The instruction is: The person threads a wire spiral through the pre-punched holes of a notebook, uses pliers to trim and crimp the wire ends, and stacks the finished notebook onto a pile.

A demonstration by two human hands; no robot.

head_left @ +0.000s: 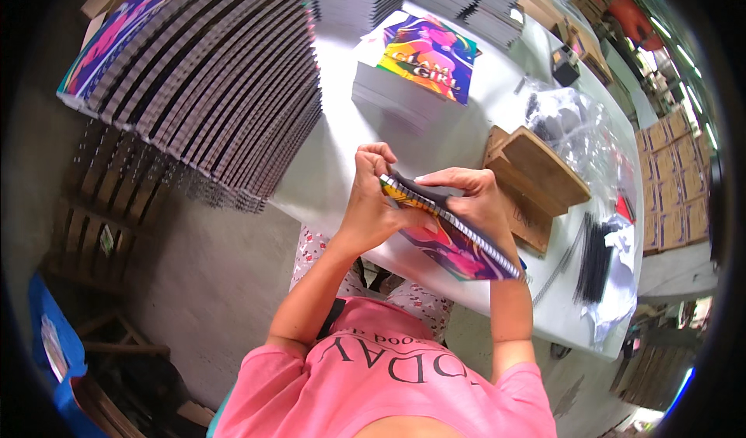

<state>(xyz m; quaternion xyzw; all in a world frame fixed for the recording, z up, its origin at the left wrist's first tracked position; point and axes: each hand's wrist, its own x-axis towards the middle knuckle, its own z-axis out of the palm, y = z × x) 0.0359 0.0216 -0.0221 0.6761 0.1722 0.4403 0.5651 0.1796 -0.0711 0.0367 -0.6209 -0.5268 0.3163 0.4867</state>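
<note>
A spiral-bound notebook (454,255) with a multicoloured cover is held tilted in front of me, above the near edge of the white table. My left hand (371,205) is closed on its left end, thumb pressed against the cover. My right hand (472,197) grips the dark back side near the middle, fingers bent over it. The bound edge runs diagonally down to the right, past my right wrist. Just beyond my hands a stack of colourful covers and pages (431,57) rests on the table. To the right stands an angled wooden block (540,170), close to my right hand.
A tall stack of spiral-bound notebooks (217,88) rises at the left. More notebook stacks (361,7) stand at the back. Clear plastic wrapping (571,116) and a bundle of black binding coils (595,259) lie at the right. Cartons (672,178) are piled beyond the table.
</note>
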